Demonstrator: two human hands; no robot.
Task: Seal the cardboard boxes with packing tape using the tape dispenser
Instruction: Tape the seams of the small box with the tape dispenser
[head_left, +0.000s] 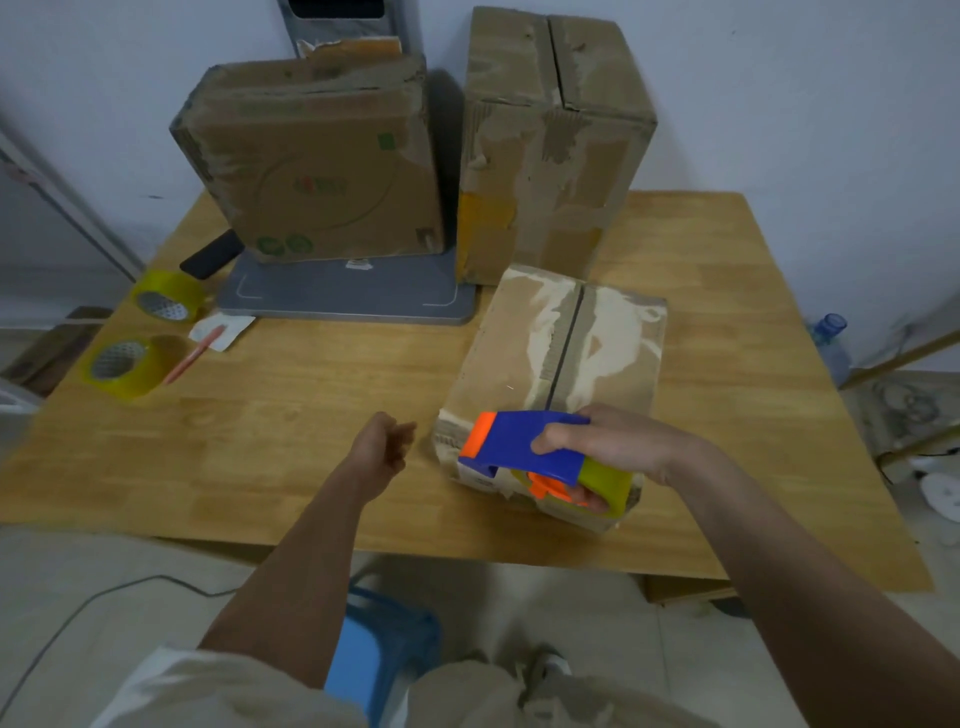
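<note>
- Wooden table (291, 447) against a pale wall carries all of it, and the person stands at its near edge.
- Nearest, the right hand (618, 441) grips the blue and orange tape dispenser (524, 447), fingers wrapped over its body, at the near end of the small box (561, 374).
- Just left of that box the left hand (384, 447) hangs over the table with fingers loosely curled, holding nothing.
- To do this step well, I'd say: flat left hand on the flaps, press the tape end down over the near edge, then draw the dispenser straight along the open centre seam away from the body.
- Counted: one dispenser, three cardboard boxes.
- Far left of the left hand lie two spare rolls of yellow tape (130, 366) and one pen (195, 353).
- Beyond both hands stand the wide box (317, 161) on a grey board (353, 296) and the tall box (556, 145).
</note>
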